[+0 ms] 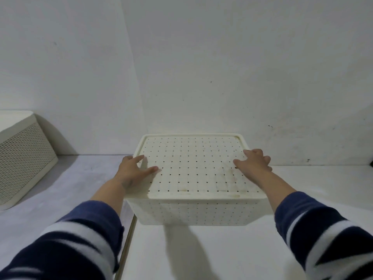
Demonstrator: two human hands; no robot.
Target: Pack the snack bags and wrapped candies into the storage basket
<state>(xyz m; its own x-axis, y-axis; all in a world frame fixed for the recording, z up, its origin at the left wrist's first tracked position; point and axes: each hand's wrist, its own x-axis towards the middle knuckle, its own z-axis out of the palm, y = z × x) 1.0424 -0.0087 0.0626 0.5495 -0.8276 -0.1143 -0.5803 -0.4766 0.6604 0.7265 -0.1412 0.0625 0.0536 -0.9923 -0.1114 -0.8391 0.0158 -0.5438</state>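
Observation:
A cream perforated storage basket (191, 215) stands on the white surface against the wall, closed by a flat perforated lid (193, 168). My left hand (134, 170) lies over the lid's left edge, thumb on top and fingers spread. My right hand (253, 162) rests on the lid's right edge, fingers curled over the rim. No snack bags or candies are visible; the basket's inside is hidden by the lid.
A second cream perforated box (22, 158) with a lid stands at the far left against the wall. A seam with a metal strip (127, 245) runs between two white surfaces below the basket's left corner. White walls (222, 67) rise close behind.

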